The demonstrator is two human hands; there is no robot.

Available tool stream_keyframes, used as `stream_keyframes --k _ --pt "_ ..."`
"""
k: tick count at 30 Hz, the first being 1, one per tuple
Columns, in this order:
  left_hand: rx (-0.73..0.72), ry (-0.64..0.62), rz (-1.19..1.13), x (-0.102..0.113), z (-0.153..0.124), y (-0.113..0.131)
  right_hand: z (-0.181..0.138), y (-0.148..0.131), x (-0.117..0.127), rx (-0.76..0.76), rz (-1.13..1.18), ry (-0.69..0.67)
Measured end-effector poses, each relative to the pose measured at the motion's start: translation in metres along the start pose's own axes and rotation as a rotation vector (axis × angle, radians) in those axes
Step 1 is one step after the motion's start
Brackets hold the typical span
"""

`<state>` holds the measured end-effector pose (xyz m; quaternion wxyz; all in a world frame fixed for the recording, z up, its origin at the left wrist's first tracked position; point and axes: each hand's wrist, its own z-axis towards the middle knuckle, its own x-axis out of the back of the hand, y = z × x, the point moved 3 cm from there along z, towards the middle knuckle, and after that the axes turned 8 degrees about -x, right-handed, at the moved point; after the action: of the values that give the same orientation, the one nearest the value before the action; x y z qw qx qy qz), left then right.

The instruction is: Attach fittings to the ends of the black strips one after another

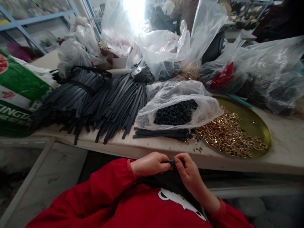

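A small assembly workshop, by the look of it: a worn bench heaped with black straps, clear bags stuffed with parts, one bag of black loops, and a brass tray full of gold buckles. Blue metal shelving stands behind, with a printed sack at the side.

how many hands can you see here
2: the left hand and the right hand, both low in the middle, pinching one small black strap piece between them; none else shows.
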<state>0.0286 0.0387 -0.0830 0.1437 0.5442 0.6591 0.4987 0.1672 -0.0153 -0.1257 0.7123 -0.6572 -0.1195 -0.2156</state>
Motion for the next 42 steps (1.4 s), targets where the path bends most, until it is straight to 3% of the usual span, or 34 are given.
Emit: stream_keyframes --k 4,10,15,22,31,37,42 --pt "0.011 0.048 -0.082 -0.005 0.001 -0.006 0.0 0.003 -0.002 -0.059 0.018 -0.02" --pt "0.083 -0.016 -0.171 -0.01 -0.003 -0.008 -0.006 0.003 -0.001 -0.014 -0.033 -0.098" --pt "-0.032 -0.005 0.1 -0.004 -0.015 0.004 -0.013 0.0 0.005 -0.065 0.032 -0.248" --pt "-0.065 -0.018 0.037 -0.015 -0.025 0.013 -0.023 -0.013 0.009 0.218 -0.085 -0.141" --pt "-0.023 0.001 0.022 -0.008 -0.033 0.014 -0.019 -0.021 0.007 0.348 -0.154 -0.104" --pt "-0.034 0.083 0.074 -0.008 -0.022 0.014 -0.017 -0.011 0.001 0.282 -0.091 -0.135" --pt "-0.089 -0.031 0.198 -0.006 -0.013 0.015 -0.02 -0.007 -0.004 0.127 0.058 -0.09"
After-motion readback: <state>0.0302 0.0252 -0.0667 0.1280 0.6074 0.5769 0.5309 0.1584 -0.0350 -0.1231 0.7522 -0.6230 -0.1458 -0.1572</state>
